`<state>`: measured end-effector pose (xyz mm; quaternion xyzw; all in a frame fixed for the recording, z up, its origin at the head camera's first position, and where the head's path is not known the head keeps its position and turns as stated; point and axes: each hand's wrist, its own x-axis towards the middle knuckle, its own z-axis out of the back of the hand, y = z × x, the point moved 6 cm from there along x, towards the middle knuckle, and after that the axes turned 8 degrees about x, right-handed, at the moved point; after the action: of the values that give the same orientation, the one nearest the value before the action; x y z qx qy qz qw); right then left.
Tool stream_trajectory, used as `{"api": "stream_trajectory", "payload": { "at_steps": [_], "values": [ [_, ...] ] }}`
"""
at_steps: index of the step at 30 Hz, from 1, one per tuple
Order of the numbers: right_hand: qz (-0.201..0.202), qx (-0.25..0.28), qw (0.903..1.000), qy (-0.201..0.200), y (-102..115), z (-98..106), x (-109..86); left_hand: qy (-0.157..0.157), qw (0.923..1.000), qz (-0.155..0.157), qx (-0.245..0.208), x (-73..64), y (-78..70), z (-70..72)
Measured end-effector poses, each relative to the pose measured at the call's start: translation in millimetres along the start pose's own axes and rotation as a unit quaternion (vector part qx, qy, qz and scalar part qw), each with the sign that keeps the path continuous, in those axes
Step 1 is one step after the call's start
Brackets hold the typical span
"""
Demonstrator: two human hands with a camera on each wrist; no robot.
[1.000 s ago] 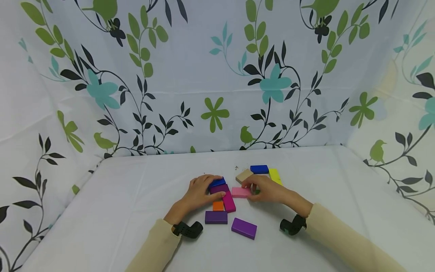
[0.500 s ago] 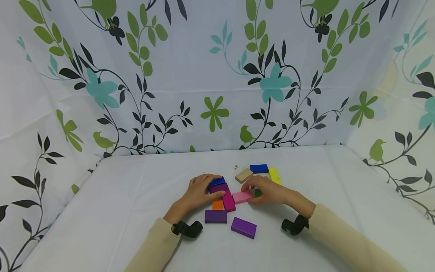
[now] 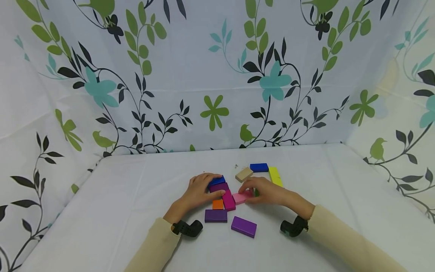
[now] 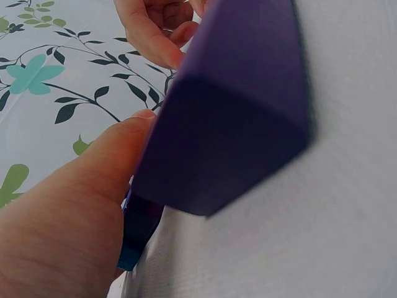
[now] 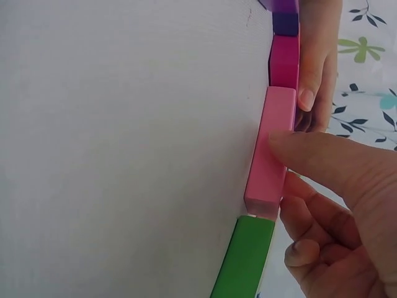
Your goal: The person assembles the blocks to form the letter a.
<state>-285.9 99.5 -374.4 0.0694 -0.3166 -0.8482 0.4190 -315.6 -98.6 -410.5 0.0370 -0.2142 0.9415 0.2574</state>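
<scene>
The right hand point(image 3: 268, 190) pinches a pink block point(image 3: 239, 198) between thumb and fingers; in the right wrist view, the thumb lies on the pink block's point(image 5: 273, 155) face. One end of that block meets the magenta block point(image 3: 229, 201). The left hand point(image 3: 200, 192) rests its fingers on a blue block point(image 3: 217, 181), with its thumb extended to a plum block point(image 3: 221, 187) and the magenta one. A green block point(image 5: 245, 254) adjoins the pink block's other end in the right wrist view; the right hand mostly hides it from the head camera.
Nearer the person lie an orange block point(image 3: 218, 204) and two purple blocks, one straight point(image 3: 215, 216) and one angled point(image 3: 243, 227). Beyond the right hand are a beige block point(image 3: 244, 174), a second blue block point(image 3: 259, 167) and a yellow one point(image 3: 275, 176). A white cloth point(image 3: 136, 211) covers the table.
The right hand has turned the pink block slightly and brought it forward against the magenta block's side. The left hand has stayed in place.
</scene>
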Motion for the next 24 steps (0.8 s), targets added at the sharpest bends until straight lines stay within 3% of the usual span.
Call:
{"api": "stream_trajectory", "payload": {
  "at_steps": [12, 24],
  "values": [
    [0.010, -0.001, 0.9995, 0.031, 3.7, 1.2, -5.0, -0.001, 1.0000, 0.000, 0.000, 0.7, 0.0, 0.4],
    [0.015, 0.005, 0.9992, 0.036, 6.9, 0.8, -11.2, 0.001, 1.0000, -0.004, 0.003, 1.0, -0.3, 0.3]
  ]
}}
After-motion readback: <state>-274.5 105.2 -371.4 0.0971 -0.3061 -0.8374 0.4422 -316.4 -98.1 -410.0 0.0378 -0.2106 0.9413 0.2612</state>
